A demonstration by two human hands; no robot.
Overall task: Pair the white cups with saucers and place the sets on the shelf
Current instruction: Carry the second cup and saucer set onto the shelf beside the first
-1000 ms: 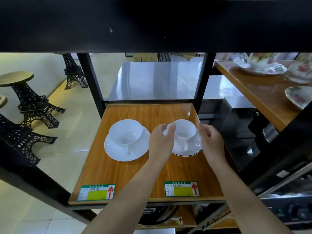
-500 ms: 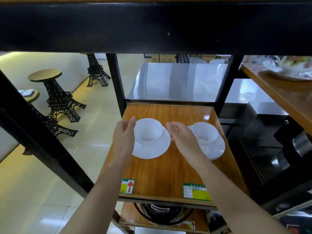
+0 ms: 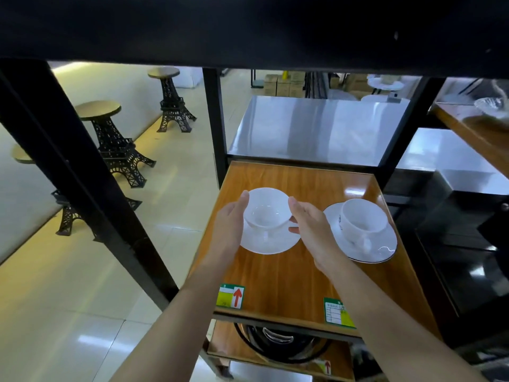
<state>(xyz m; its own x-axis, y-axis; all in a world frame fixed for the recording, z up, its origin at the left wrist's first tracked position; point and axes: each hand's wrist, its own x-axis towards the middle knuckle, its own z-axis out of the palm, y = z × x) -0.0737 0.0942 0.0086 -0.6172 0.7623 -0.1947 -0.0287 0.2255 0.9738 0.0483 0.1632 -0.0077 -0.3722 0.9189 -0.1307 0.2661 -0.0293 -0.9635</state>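
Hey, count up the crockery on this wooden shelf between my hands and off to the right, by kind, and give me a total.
White cups: 2, the left cup and the right cup
White saucers: 2, the left saucer and the right saucer
Total: 4

1. To your left, three black tower-shaped stools stand on the pale tiled floor [image 3: 82, 285]: a far stool [image 3: 172, 102], a middle stool [image 3: 115, 142], and a near stool [image 3: 59, 205] partly hidden behind a black frame post [image 3: 91, 194].
2. Ahead of you lies a steel table [image 3: 316, 130] with cardboard boxes [image 3: 283, 84] beyond it.
3. Two green-and-yellow labels are stuck along the front edge: a left label [image 3: 230, 296] with a red arrow and a right label [image 3: 338, 312].
4. Below, you see a black round pot [image 3: 278, 344].
5. At upper right, a glass bowl [image 3: 493, 106] sits blurred on a wooden board.
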